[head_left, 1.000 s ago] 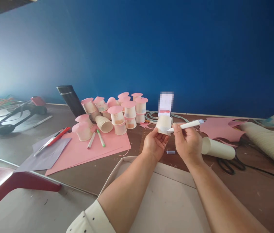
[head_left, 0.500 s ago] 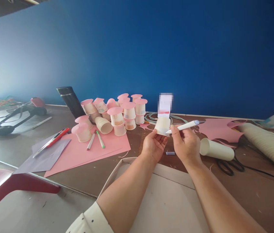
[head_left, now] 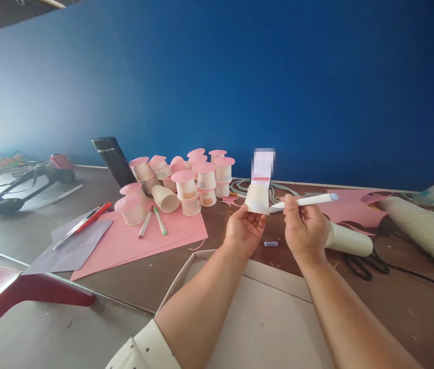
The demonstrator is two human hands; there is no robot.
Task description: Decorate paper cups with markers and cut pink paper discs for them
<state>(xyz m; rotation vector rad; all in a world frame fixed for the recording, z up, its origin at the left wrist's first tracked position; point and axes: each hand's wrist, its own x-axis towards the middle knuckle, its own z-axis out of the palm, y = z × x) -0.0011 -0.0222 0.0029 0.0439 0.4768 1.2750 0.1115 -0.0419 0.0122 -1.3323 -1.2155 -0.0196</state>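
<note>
My left hand (head_left: 244, 229) has its fingers round the lower edge of an upside-down white paper cup (head_left: 257, 199). In my right hand (head_left: 306, 225) is a white marker (head_left: 314, 200), pinched between thumb and fingers, its tip pointing left at the cup's lower right edge. I cannot tell whether the tip touches the cup. A small bluish marker cap (head_left: 271, 244) lies on the table below the hands. Behind the cup stands a phone (head_left: 262, 166) with a lit, partly blurred screen.
Left are several cups with pink paper tops (head_left: 185, 187), two markers (head_left: 160, 221) on pink paper (head_left: 178, 230), a red utility knife (head_left: 86, 223) and a black bottle (head_left: 112, 160). Right are stacked cups (head_left: 349, 239), pink scraps (head_left: 355, 206) and a black cord (head_left: 363, 266).
My right hand has moved right with the marker, whose tip has gone from the cup's front to its right edge. The left hand still holds the cup in nearly the same place.
</note>
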